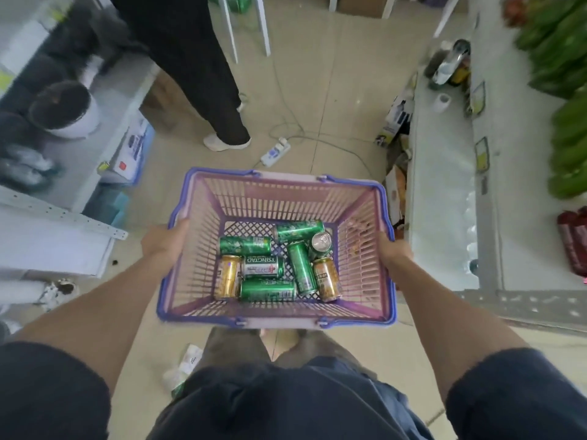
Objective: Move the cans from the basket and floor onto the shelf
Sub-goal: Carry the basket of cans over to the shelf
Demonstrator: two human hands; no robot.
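1. A slotted plastic basket [203, 217], pink-walled with a purple rim, hung in the centre of the frame above the pale tiled floor [333, 90].
2. The left hand [165, 239] had its grip closed over the basket's left rim; the right hand [392, 249] gripped the right rim the same way, fingers curled over the edge.
3. The cans lay on their sides on the lattice bottom, touching one another: several glossy green cans [300, 271], a silver-and-green Tsingtao can [263, 267] and two gold cans [228, 276], one at each lower corner of the heap. One green can showed its silver top [321, 241].
4. At the right of the frame a white metal shelf [444, 192] ran from top to bottom, its front edge just beside the basket's right rim; its near surface looked mostly bare.
5. Open floor stretched above the basket, crossed by a white power strip [275, 152] and its cable.
6. Another person's dark trouser legs [203, 74] stood at the upper left, near a cluttered counter [104, 100].
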